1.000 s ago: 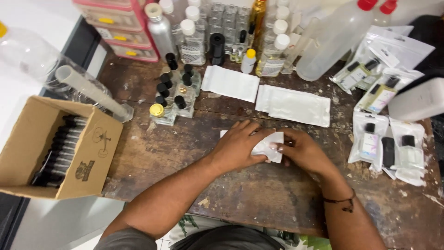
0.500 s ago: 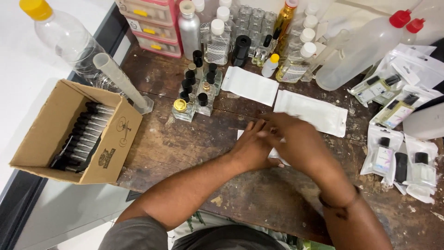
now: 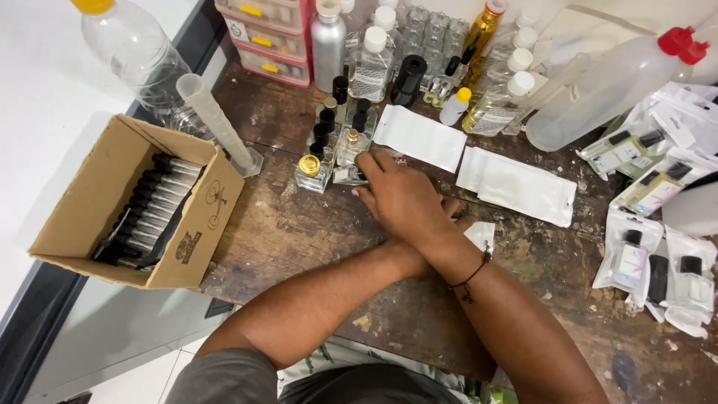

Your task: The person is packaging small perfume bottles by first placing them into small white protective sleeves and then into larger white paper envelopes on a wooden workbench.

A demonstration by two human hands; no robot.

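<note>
A: State the position of each hand.

B: The right hand (image 3: 400, 196) crosses over the left forearm and reaches left; its fingertips touch a small square glass bottle (image 3: 348, 158) in the cluster on the table (image 3: 299, 224). Whether it grips the bottle cannot be told. The left hand (image 3: 452, 213) lies almost wholly hidden beneath the right wrist, beside a small white pouch (image 3: 481, 233); its state cannot be told.

A: Count the items around it.

B: One gold-capped square bottle (image 3: 310, 173) stands just left of the touched bottle. Two flat white rectangular pouches (image 3: 419, 138) (image 3: 516, 185) lie beyond the hand. One graduated cylinder (image 3: 215, 123) leans at the table's left edge. One open cardboard box (image 3: 112, 202) holds a row of black-capped vials; exact count unclear.

A: Packages at right?

B: Clear sachets (image 3: 632, 258) with white labels, each holding a small bottle.
</note>
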